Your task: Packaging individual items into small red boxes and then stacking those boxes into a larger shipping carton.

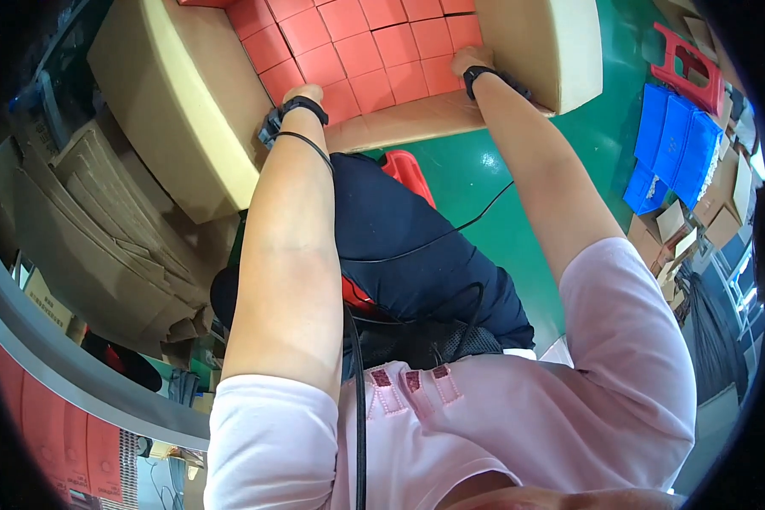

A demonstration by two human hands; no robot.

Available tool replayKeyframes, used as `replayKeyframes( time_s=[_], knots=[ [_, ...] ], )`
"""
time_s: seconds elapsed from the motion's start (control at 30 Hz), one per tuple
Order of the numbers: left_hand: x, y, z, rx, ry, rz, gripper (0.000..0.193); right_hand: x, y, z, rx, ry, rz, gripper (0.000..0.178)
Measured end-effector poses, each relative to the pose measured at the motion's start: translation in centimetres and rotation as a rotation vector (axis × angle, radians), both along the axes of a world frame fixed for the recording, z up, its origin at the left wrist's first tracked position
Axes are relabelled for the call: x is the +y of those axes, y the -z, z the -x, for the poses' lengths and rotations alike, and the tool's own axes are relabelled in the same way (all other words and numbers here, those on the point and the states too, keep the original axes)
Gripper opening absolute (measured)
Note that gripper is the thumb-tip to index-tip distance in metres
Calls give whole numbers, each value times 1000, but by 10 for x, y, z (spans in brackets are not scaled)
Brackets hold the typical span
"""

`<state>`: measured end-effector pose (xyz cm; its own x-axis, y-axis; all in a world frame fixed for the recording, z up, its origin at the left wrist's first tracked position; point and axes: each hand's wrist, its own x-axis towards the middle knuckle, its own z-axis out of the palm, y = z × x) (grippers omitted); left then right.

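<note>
A large open cardboard carton [412, 121] stands in front of me, packed with rows of small red boxes [348, 19]. Its side flaps are folded outward. My left hand [304, 92] reaches over the near left corner, against the red boxes there. At the near right corner is my right hand [470, 59], beside the end box of a row. The backs of both hands show, but the fingers are hidden, so their grip cannot be made out. Each wrist wears a black strap [482, 75] with a small device.
Flattened cardboard [93, 221] leans at the left, behind a grey curved rail [85, 378]. A red stool [688, 68], blue bins [676, 144] and loose cartons stand on the green floor at right. A thin black cable [416, 252] crosses my lap.
</note>
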<state>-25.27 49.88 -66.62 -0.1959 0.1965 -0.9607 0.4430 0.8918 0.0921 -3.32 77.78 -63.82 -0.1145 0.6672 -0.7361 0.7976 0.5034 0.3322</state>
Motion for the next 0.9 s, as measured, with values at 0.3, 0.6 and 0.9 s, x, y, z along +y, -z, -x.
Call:
replayKeyframes(
  time_s=[0.3,0.6,0.9],
  knots=[
    [-30,-45,2,55,-115,3,39,-55,-78,59,242,-399,281,33],
    [15,-110,-20,81,260,-380,46,-16,-88,7,400,-881,395,61],
    [16,-132,-14,-104,196,-222,102,-35,-81,9,306,-1099,262,76]
  ],
)
